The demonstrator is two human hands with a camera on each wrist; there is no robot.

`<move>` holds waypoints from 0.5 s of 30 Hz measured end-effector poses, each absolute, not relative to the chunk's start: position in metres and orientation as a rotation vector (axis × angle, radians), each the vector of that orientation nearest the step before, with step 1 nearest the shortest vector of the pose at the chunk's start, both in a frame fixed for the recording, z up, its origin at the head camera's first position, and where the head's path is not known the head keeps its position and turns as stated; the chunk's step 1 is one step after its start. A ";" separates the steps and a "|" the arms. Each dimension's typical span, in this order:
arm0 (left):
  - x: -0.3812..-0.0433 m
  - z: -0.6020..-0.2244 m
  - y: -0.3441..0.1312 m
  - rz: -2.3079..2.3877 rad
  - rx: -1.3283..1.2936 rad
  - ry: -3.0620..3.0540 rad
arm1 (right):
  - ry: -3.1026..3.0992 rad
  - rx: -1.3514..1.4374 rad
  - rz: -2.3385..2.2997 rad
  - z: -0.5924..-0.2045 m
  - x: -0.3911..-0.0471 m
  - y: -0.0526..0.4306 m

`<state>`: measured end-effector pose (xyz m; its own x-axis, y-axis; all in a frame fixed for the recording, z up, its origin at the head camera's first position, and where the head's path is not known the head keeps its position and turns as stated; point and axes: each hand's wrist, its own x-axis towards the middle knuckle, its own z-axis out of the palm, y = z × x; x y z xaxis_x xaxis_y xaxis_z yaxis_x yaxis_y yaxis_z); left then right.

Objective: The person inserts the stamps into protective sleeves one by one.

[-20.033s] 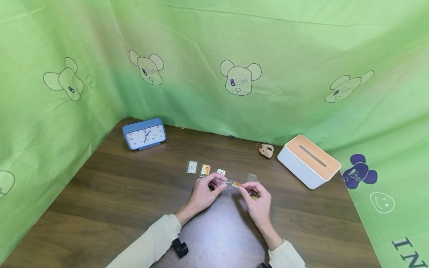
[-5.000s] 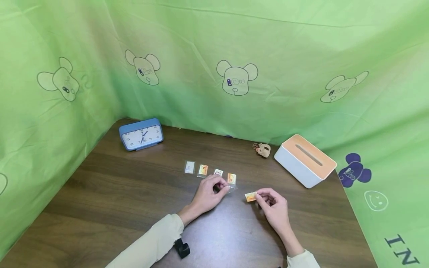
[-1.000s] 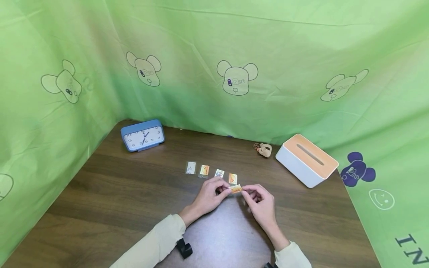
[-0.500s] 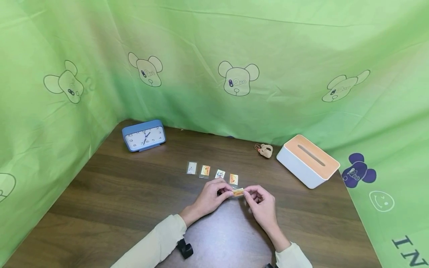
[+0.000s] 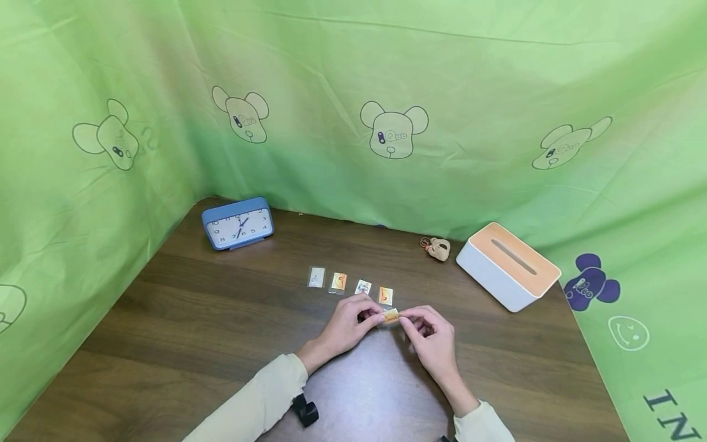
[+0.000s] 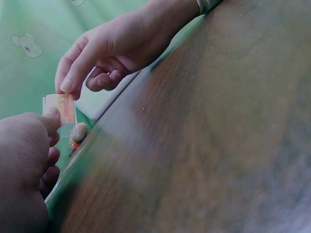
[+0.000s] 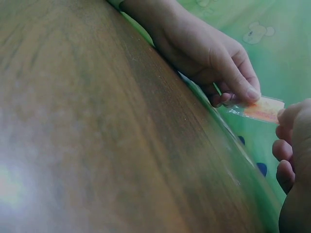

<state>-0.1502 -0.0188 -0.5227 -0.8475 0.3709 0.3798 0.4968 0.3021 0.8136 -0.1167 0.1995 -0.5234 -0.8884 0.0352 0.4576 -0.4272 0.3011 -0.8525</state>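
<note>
Between my two hands, a small orange-and-cream stamp-like card (image 5: 391, 315) sits in a clear plastic sleeve (image 7: 238, 111). My left hand (image 5: 347, 324) pinches the sleeve and card at the left end between thumb and fingers. At the opposite end, thumb and index finger of my right hand (image 5: 433, 339) pinch the card's edge. The left wrist view shows the sleeve reaching past the printed card (image 6: 67, 108). Just beyond the hands lies a row: a pale sleeved card (image 5: 316, 277), an orange one (image 5: 339, 281), a figure-printed one (image 5: 363, 286) and another orange one (image 5: 386, 296).
A blue alarm clock (image 5: 238, 223) stands at the back left of the wooden table (image 5: 182, 344). At the back right are a small beige pouch (image 5: 439, 248) with a red cord and a white tissue box (image 5: 505, 270) with a wood-coloured lid. Green printed cloth (image 5: 309, 166) hangs behind.
Since 20 seconds ago, a fourth card has joined the row. Five seconds ago my right hand held this card apart; it has since come left to the sleeve. The last half second shows only slight movement.
</note>
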 end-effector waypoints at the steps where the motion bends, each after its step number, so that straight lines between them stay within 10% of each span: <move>1: -0.150 -0.523 -0.019 -1.590 -0.814 -2.439 | -2.195 0.364 1.613 -0.523 -0.117 0.200; 15: -0.150 -0.521 -0.019 -1.594 -0.808 -2.444 | -2.199 0.426 1.615 -0.524 -0.116 0.199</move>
